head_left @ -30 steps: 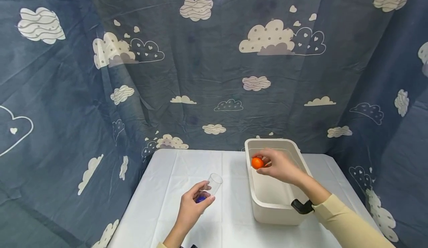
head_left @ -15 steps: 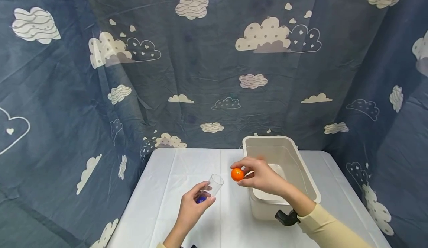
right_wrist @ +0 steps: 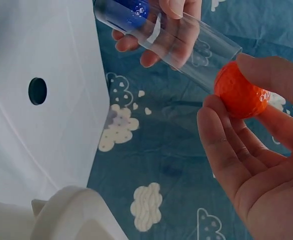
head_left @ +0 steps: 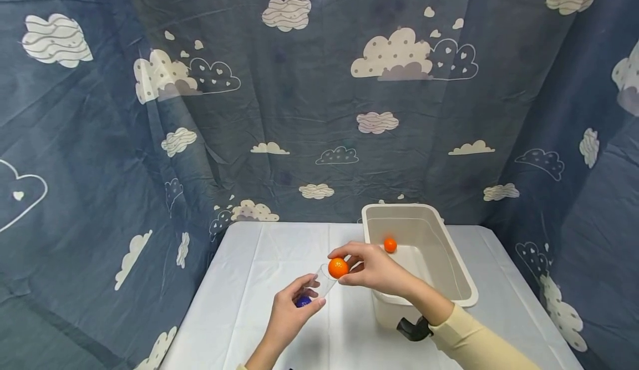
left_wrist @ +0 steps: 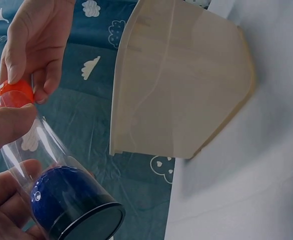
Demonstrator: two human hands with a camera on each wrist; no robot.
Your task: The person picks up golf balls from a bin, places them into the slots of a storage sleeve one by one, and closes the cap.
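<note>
My left hand grips a clear plastic tube, tilted with its open mouth up and to the right. Inside, at the tube's closed bottom end, lies a blue golf ball. Between thumb and fingers, my right hand pinches an orange golf ball right at the tube's mouth. In the left wrist view the ball's lower part shows through the tube's rim; how far it sits inside I cannot tell. Another orange ball lies in the beige bin.
The bin stands on the right of the white-covered table, partly behind my right forearm. A dark cloud-patterned curtain closes off the back and sides. A dark round spot shows on a white surface in the right wrist view.
My right hand has moved left and down out of the bin, carrying the orange golf ball to the tube's mouth. The second orange ball has come into view. My left hand barely moved.
</note>
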